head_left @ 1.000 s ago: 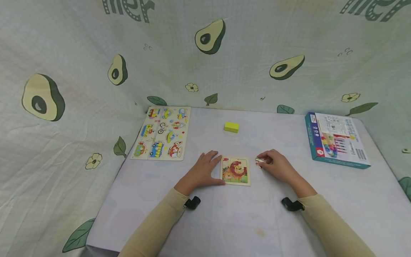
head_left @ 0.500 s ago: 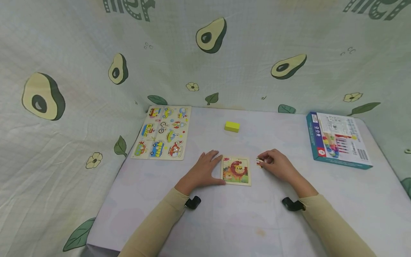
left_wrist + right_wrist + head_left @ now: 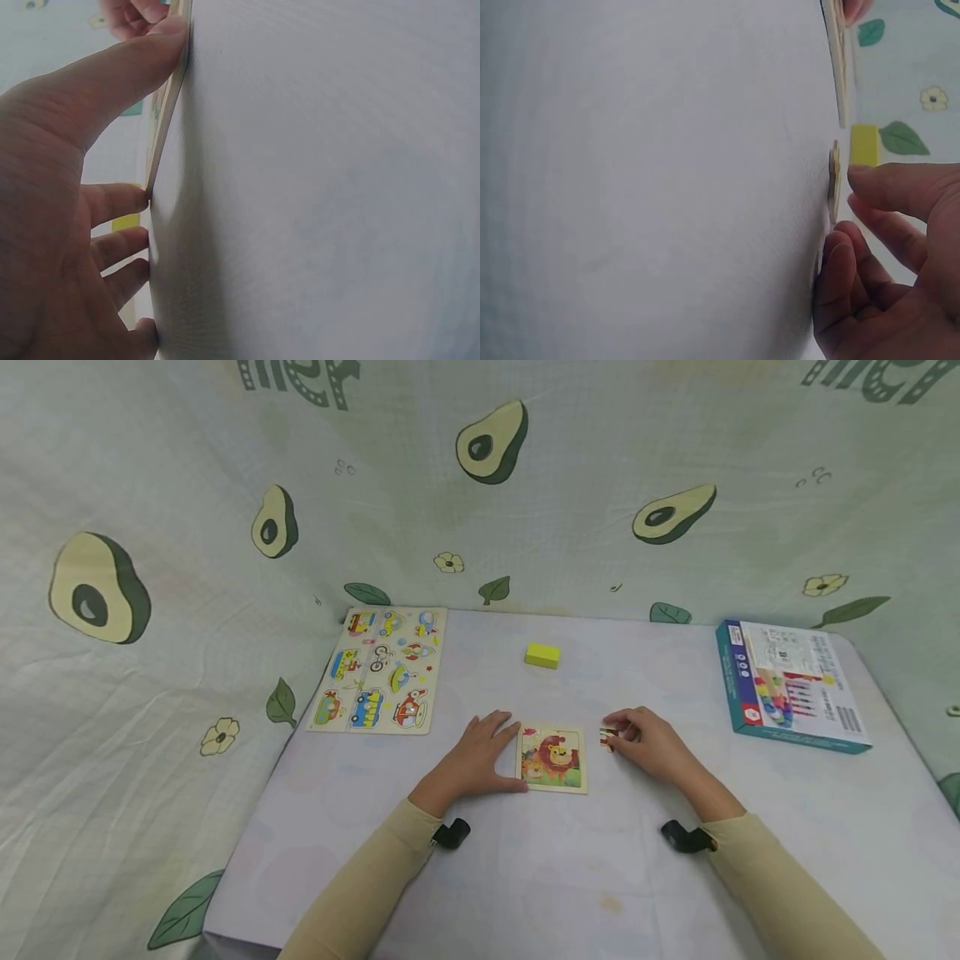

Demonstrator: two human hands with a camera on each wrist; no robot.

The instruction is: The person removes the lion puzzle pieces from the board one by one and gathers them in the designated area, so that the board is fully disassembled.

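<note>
Avocado-print cloth (image 3: 570, 531) is hanging behind while, just below centre frame, the wide-spread left hand (image 3: 474, 762) is bracing the lion jigsaw (image 3: 557, 760) and the right hand (image 3: 649, 747), pinching a loose piece (image 3: 603, 737) beside it, is seemingly preparing placement, probably calling for careful alignment next.

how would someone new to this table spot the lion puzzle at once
On the pale table, look between the left hand and the right hand. The lion puzzle is the small square board the left hand touches at its edge. Unlike the larger vehicle board at the back left, it shows a red-maned lion.
</note>
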